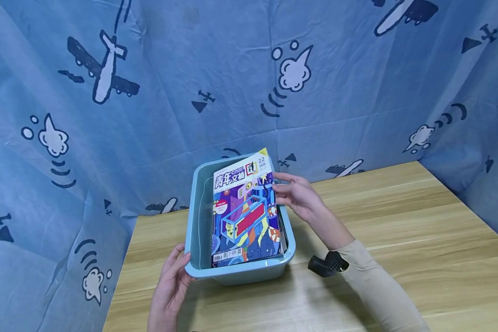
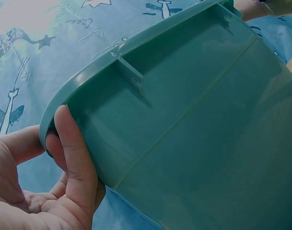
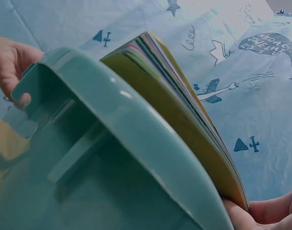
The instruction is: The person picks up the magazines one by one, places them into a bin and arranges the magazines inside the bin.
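A light teal plastic bin (image 1: 199,216) stands in the middle of the head view. Inside it, leaning up past the far right rim, is a stack of magazines (image 1: 245,221) with a colourful purple-and-blue cover on top. My left hand (image 1: 172,281) grips the bin's near left corner; in the left wrist view its thumb and fingers pinch the rim (image 2: 95,62). At the bin's right side, my right hand (image 1: 296,196) holds the edge of the magazines. The right wrist view shows the page edges (image 3: 184,105) fanned slightly, with fingers (image 3: 275,208) on both faces.
The bin is on a wooden table (image 1: 398,221) whose surface runs off to the right. A blue curtain (image 1: 232,69) printed with planes and clouds hangs behind and along both sides. A black wrist device (image 1: 329,264) sits by the right sleeve.
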A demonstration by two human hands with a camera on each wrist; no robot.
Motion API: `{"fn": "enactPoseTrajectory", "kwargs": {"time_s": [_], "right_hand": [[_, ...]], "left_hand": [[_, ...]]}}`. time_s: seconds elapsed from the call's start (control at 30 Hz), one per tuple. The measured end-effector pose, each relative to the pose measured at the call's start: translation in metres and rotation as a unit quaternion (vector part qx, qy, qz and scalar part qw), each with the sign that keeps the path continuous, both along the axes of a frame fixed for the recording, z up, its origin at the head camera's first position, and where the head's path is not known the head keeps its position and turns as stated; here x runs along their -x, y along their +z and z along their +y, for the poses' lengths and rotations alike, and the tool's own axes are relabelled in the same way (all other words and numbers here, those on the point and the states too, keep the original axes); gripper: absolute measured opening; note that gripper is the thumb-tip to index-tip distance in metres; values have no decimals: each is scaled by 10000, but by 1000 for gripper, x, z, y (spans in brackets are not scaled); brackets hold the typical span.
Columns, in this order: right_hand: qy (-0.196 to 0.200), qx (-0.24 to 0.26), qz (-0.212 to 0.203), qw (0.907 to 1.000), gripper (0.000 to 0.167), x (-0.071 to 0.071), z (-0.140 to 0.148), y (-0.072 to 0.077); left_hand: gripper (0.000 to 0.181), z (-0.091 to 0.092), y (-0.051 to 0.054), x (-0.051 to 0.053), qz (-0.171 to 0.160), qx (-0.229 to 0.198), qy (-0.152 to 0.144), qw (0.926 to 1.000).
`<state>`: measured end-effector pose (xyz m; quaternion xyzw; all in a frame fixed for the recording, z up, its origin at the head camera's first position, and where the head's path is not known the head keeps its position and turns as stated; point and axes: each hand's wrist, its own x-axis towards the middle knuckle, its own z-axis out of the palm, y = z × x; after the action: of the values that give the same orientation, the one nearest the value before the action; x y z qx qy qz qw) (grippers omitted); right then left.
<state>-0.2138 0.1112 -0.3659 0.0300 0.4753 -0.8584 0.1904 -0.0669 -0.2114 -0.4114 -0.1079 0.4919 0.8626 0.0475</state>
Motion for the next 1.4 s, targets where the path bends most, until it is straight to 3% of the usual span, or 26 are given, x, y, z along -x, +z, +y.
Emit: {"fn": "enactPoseTrajectory", "kwargs": {"time_s": [0.8,1.1,1.4], "right_hand": [[125,-254,123,9995,59,3,-13,8],[78,-617,190,9979,57,3,-18,9],[146,-582,241,9979,59,3,-20,11]], "left_hand": [[21,1,3,2,-169,-70,83,9998],[23,-1,1,0,-9,-87,-39,10000],[21,-1,0,0,283,-345,-221,9988]]}}
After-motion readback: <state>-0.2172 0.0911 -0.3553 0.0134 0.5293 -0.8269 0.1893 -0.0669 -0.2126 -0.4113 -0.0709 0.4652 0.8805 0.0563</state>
